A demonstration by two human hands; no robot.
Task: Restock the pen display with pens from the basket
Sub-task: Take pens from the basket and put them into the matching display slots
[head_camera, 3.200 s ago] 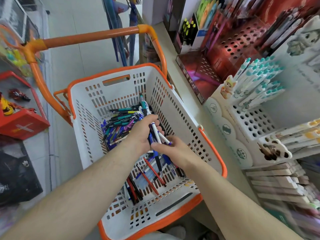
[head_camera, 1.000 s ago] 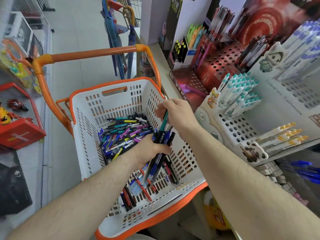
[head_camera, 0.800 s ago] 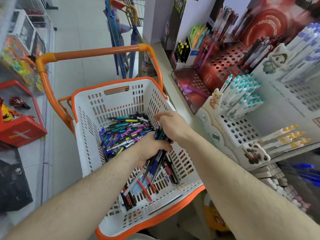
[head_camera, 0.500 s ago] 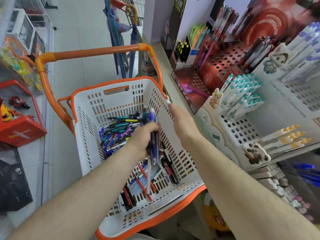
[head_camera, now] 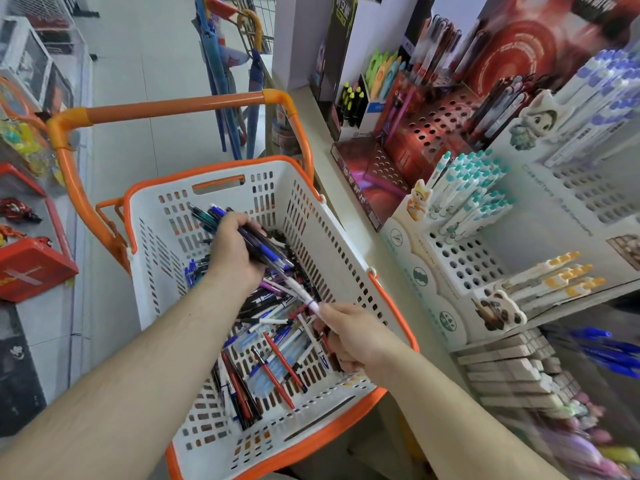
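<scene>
Restocking looks barely begun: left hand (head_camera: 231, 251) grips a bundle of pens (head_camera: 258, 245) above the basket (head_camera: 332, 233), right hand (head_camera: 349, 336) pinches 1 pen's tip, and pen display (head_camera: 460, 258) holes beside it remain open.

Basket (head_camera: 332, 230) at frame centre, pens (head_camera: 273, 362) heaped inside. Left hand (head_camera: 230, 252) over the heap, holding a bundle (head_camera: 263, 249); right hand (head_camera: 353, 336) lower right of it (pinching one pen's end). Display (head_camera: 460, 261) right of basket; handle (head_camera: 166, 110) above.
</scene>
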